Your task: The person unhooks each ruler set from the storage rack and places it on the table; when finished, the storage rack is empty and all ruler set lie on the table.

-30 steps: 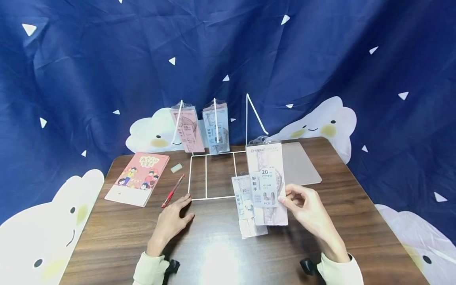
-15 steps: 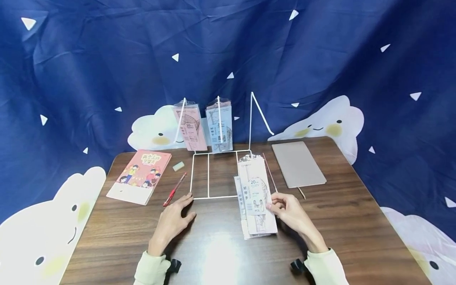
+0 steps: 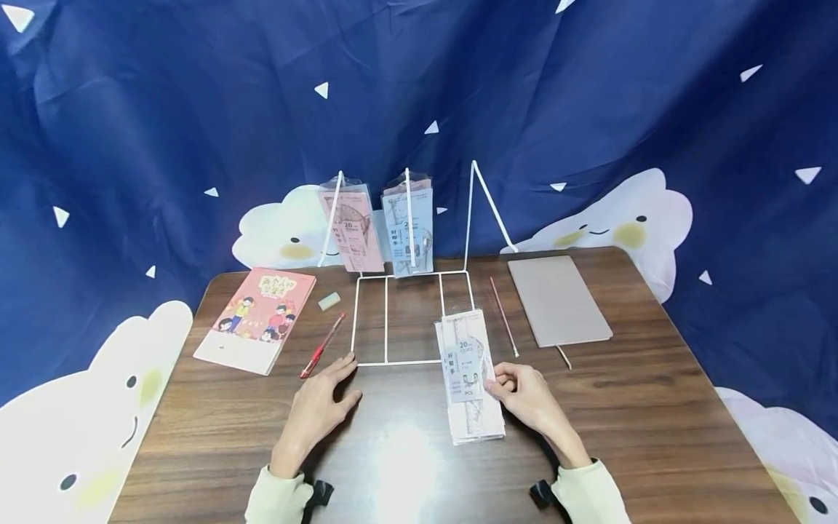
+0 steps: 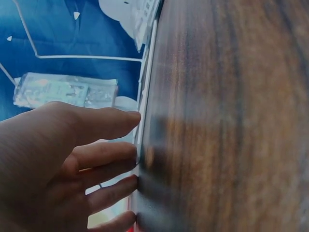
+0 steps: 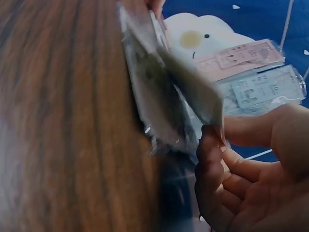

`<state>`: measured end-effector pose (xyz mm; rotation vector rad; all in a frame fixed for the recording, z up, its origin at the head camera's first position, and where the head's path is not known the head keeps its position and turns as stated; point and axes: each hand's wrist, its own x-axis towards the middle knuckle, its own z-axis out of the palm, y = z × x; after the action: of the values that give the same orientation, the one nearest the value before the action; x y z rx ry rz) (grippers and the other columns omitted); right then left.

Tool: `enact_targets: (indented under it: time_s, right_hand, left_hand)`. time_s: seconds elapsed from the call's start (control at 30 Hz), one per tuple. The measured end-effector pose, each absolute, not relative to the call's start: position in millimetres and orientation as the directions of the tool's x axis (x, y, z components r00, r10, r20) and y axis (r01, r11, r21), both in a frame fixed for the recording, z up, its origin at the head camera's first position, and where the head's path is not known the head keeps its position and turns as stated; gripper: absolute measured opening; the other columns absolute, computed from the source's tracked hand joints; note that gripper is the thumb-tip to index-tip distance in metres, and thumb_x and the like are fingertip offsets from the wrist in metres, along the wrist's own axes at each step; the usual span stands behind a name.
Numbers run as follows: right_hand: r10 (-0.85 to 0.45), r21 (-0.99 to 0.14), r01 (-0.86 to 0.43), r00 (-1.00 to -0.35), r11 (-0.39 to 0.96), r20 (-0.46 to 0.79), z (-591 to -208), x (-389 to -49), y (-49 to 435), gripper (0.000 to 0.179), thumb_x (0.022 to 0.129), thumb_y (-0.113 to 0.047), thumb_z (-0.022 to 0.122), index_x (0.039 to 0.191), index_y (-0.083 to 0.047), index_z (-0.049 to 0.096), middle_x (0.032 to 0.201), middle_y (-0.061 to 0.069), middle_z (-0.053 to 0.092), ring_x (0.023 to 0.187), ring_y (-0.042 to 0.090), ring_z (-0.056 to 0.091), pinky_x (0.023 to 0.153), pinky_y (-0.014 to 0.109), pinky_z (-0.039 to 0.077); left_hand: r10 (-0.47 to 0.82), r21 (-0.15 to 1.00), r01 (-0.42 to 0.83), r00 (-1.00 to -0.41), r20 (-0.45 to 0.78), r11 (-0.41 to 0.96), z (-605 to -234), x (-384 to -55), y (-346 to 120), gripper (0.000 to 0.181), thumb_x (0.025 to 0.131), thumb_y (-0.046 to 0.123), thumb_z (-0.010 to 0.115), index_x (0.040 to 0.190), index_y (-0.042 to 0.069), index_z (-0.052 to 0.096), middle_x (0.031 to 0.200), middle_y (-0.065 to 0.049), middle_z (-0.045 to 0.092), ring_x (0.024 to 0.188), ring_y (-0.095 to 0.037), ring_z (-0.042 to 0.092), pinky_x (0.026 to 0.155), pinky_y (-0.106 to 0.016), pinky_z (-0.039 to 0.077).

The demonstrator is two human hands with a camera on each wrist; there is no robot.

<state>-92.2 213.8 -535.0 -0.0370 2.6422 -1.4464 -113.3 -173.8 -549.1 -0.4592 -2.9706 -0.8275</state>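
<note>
Looks like a study corner tbh. Got a brown wood-grain desk (image 3: 668,407) in front of a blue cloth backdrop (image 3: 262,109) with smiley clouds (image 3: 59,415) and white triangles (image 3: 17,17), plus a pink booklet (image 3: 255,322), red pen (image 3: 323,346), eraser (image 3: 329,300) and grey notebook (image 3: 559,300) lying around. Kinda has a shop-display bit too, going by the packets (image 3: 355,227) hung on a white wire rack (image 3: 398,363). Can't tell home from office or studio.
</note>
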Motion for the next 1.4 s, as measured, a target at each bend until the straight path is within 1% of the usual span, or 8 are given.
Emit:
enact_targets:
  time_s: [0.17, 0.3, 0.53, 0.83, 0.93, 1.17, 1.27, 1.4]
  right_hand:
    - [-0.056, -0.784, 0.014, -0.997, 0.62, -0.061, -539, -93, 212, 0.009, 0.091, -0.016, 0.079, 0.097, -0.011, 0.074, 0.074, -0.007, 0.064, 0.064, 0.005, 0.055, 0.064, 0.022, 0.043]
    - [-0.031, -0.749, -0.003, -0.999, 0.663, -0.023, -541, -93, 212, 0.012, 0.089, -0.02, 0.082, 0.093, -0.013, 0.072, 0.071, -0.009, 0.06, 0.063, 0.004, 0.053, 0.063, 0.023, 0.042]
    - [-0.019, -0.74, -0.011, -1.0, 0.673, -0.003, -539, -93, 217, 0.021, 0.089, -0.024, 0.083, 0.101, -0.011, 0.073, 0.074, -0.008, 0.061, 0.064, 0.005, 0.054, 0.063, 0.023, 0.043]
    - [-0.029, -0.748, -0.127, -0.989, 0.651, 0.143, -510, -106, 217, 0.025, 0.09, -0.016, 0.083, 0.11, -0.006, 0.072, 0.084, -0.001, 0.062, 0.071, 0.014, 0.055, 0.065, 0.026, 0.04]
    - [-0.037, -0.769, -0.161, -0.984, 0.619, 0.177, -497, -120, 212, 0.024, 0.091, -0.014, 0.082, 0.112, -0.007, 0.072, 0.089, 0.001, 0.065, 0.073, 0.016, 0.057, 0.066, 0.025, 0.041]
    - [-0.071, -0.834, -0.27, -0.96, 0.482, 0.27, -470, -169, 189, 0.026, 0.09, -0.007, 0.081, 0.114, -0.005, 0.072, 0.094, 0.009, 0.07, 0.074, 0.017, 0.059, 0.064, 0.021, 0.047]
    - [-0.058, -0.851, -0.275, -0.959, 0.447, 0.279, -463, -195, 175, 0.024, 0.091, -0.008, 0.081, 0.114, -0.008, 0.073, 0.096, 0.009, 0.072, 0.076, 0.021, 0.062, 0.066, 0.02, 0.047]
    - [-0.023, -0.878, -0.289, -0.952, 0.381, 0.304, -458, -232, 159, 0.03, 0.09, -0.007, 0.081, 0.119, -0.005, 0.072, 0.103, 0.013, 0.073, 0.078, 0.024, 0.064, 0.069, 0.02, 0.047]
  left_hand:
    - [0.278, 0.502, 0.29, -0.955, 0.099, 0.815, -548, -115, -175, 0.058, 0.09, 0.025, 0.081, 0.144, 0.01, 0.065, 0.153, -0.003, 0.058, 0.14, -0.03, 0.055, 0.103, -0.058, 0.051]
    - [0.28, 0.506, 0.287, -0.956, 0.092, 0.813, -549, -115, -176, 0.058, 0.091, 0.026, 0.081, 0.144, 0.01, 0.065, 0.153, -0.004, 0.057, 0.14, -0.03, 0.055, 0.105, -0.058, 0.05]
    - [0.284, 0.502, 0.294, -0.954, 0.1, 0.813, -549, -117, -176, 0.058, 0.091, 0.027, 0.081, 0.144, 0.01, 0.065, 0.153, -0.002, 0.057, 0.141, -0.028, 0.054, 0.106, -0.057, 0.05]
    - [0.278, 0.5, 0.299, -0.953, 0.118, 0.813, -549, -114, -176, 0.058, 0.091, 0.028, 0.081, 0.143, 0.009, 0.066, 0.152, -0.003, 0.059, 0.139, -0.03, 0.056, 0.105, -0.057, 0.05]
    - [0.274, 0.503, 0.295, -0.955, 0.117, 0.813, -550, -113, -176, 0.058, 0.09, 0.028, 0.081, 0.143, 0.009, 0.066, 0.152, -0.003, 0.059, 0.139, -0.03, 0.056, 0.105, -0.057, 0.05]
    - [0.267, 0.511, 0.284, -0.958, 0.109, 0.812, -552, -113, -176, 0.058, 0.09, 0.027, 0.081, 0.143, 0.01, 0.066, 0.152, -0.002, 0.059, 0.139, -0.03, 0.056, 0.104, -0.058, 0.051]
    - [0.265, 0.51, 0.283, -0.958, 0.109, 0.813, -553, -114, -177, 0.058, 0.089, 0.026, 0.081, 0.143, 0.011, 0.066, 0.152, -0.003, 0.059, 0.139, -0.03, 0.056, 0.104, -0.058, 0.051]
    - [0.269, 0.509, 0.295, -0.955, 0.126, 0.809, -555, -114, -176, 0.056, 0.089, 0.025, 0.081, 0.141, 0.01, 0.068, 0.15, -0.004, 0.061, 0.138, -0.029, 0.057, 0.105, -0.056, 0.051]
